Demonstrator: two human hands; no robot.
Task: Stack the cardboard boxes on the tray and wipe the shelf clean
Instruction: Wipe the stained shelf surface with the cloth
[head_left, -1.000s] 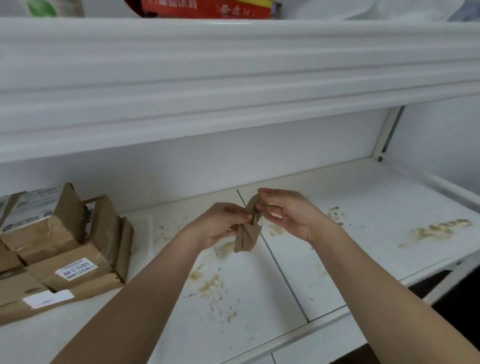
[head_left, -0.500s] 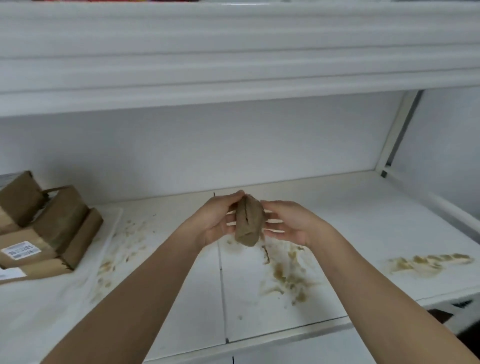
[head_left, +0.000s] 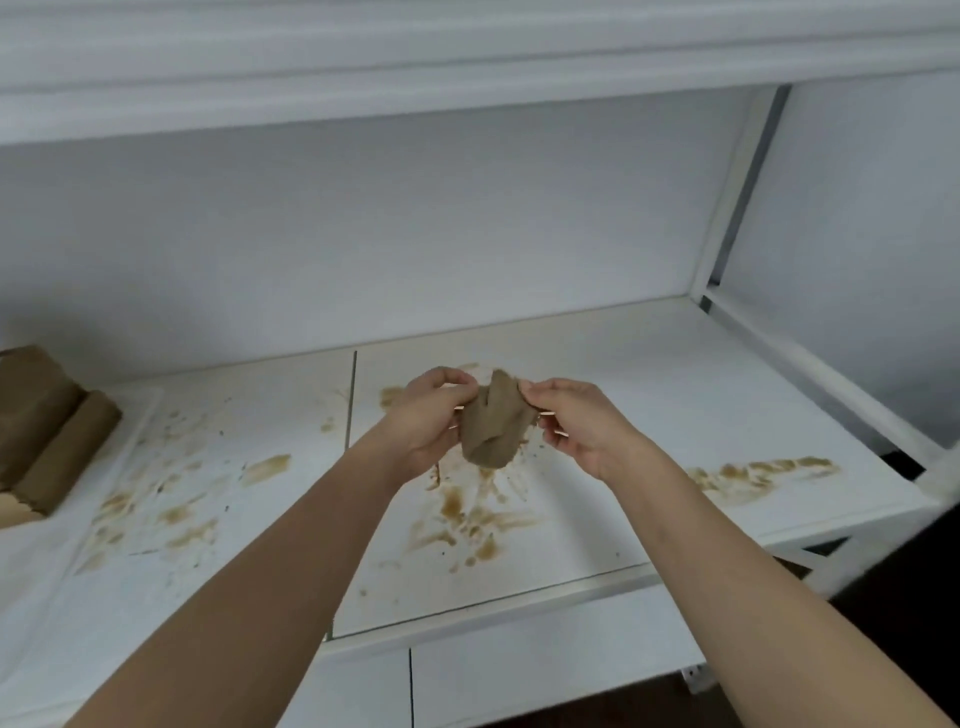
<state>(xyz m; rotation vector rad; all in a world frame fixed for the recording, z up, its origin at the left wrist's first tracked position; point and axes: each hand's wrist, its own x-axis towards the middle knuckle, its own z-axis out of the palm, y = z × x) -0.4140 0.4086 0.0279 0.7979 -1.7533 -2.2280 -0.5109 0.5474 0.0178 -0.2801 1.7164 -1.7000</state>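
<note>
A crumpled brown cloth (head_left: 496, 422) hangs above the middle of the white shelf (head_left: 649, 395). My left hand (head_left: 427, 415) pinches its left edge and my right hand (head_left: 576, 421) pinches its right edge, both held a little above the shelf. Brown smears (head_left: 467, 514) stain the shelf below the cloth, with more smears (head_left: 171, 499) at the left and a streak (head_left: 763, 470) at the right. Flattened cardboard boxes (head_left: 47, 431) lie stacked at the far left edge, partly cut off by the frame, on a white tray (head_left: 140, 410) barely distinct from the shelf.
The shelf above (head_left: 467, 57) overhangs the work area. A white upright post (head_left: 737, 192) and side rail (head_left: 821, 379) bound the shelf at the right. A seam (head_left: 352, 400) divides the shelf boards. The shelf's front lip (head_left: 519, 618) runs below my forearms.
The view has swung right and down, so the boxes slid toward the left edge. My hands turned and spread the cloth, which now hangs wider between them.
</note>
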